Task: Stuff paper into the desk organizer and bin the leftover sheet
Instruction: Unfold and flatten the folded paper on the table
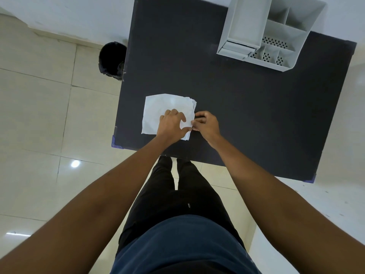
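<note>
A small stack of wrinkled white paper sheets [164, 107] lies on the near left part of the black table [246, 107]. My left hand [172, 123] rests on the stack's near right part, fingers spread and pressing down. At the stack's right edge my right hand [205, 124] pinches the paper between thumb and fingers. The white desk organizer [270, 30], with several open compartments, stands at the table's far right corner, well away from both hands.
A black bin [111, 59] lined with a dark bag stands on the tiled floor just left of the table's far left side. The table's near edge is close to my legs. A white wall runs behind the table.
</note>
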